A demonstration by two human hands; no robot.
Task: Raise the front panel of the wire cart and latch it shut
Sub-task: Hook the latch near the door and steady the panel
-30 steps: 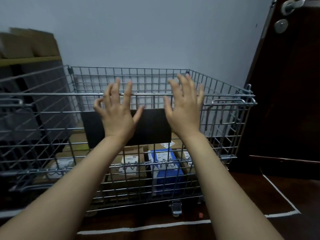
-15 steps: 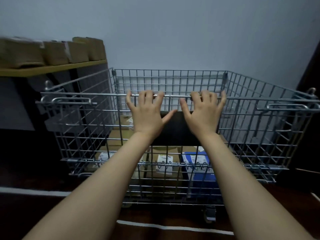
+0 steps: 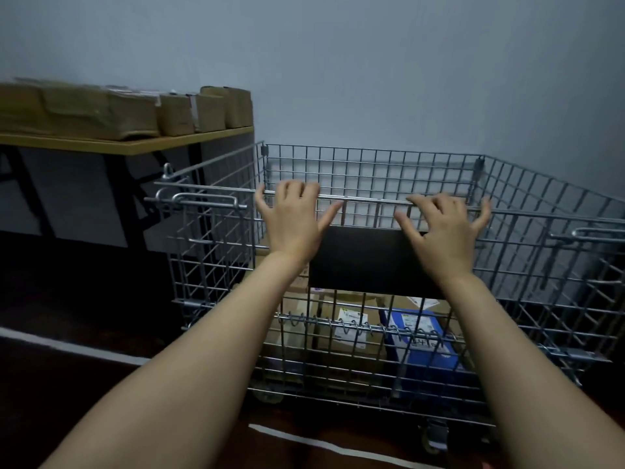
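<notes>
The wire cart stands in front of me on casters, with cardboard boxes and a blue box inside. Its front panel stands upright, with a black plate fixed at its middle. My left hand rests on the panel's top bar, fingers curled over it. My right hand lies on the same bar further right, fingers hooked over the wire. A sliding latch sits at the panel's upper left corner, and another latch at the upper right.
A wooden table with several brown parcels stands left of the cart, against the grey wall. White tape lines mark the dark floor. A caster shows under the cart's front right.
My view has swung to the left. Both hands went from flat and open in front of the panel to resting on its top bar with the fingers curled over.
</notes>
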